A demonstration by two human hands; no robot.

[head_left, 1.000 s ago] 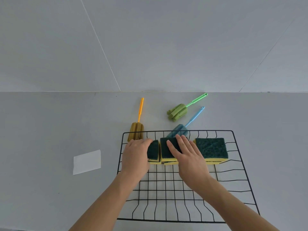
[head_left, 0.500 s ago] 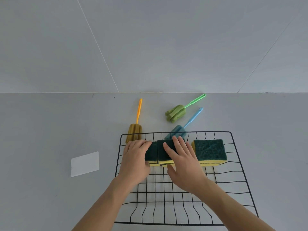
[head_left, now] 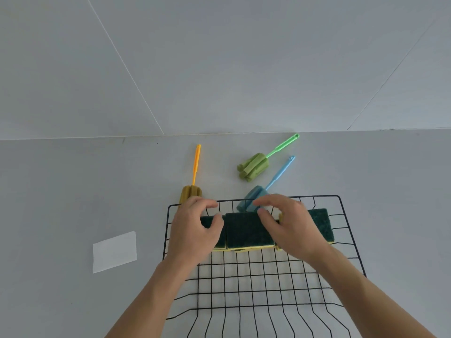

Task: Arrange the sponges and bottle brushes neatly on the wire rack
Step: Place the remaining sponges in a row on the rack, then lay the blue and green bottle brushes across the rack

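Along the far edge of the wire rack (head_left: 351, 242), three soft, light sponges (head_left: 246, 230) sit in a row beneath left hand (head_left: 192, 230) and right hand (head_left: 290, 225), grips apart, best pinched by their sides.

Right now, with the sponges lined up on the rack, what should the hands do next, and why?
Probably the right hand should reach for the blue brush just past its fingers. The sponges already sit in a row on the wire rack, while all three brushes lie beyond it.
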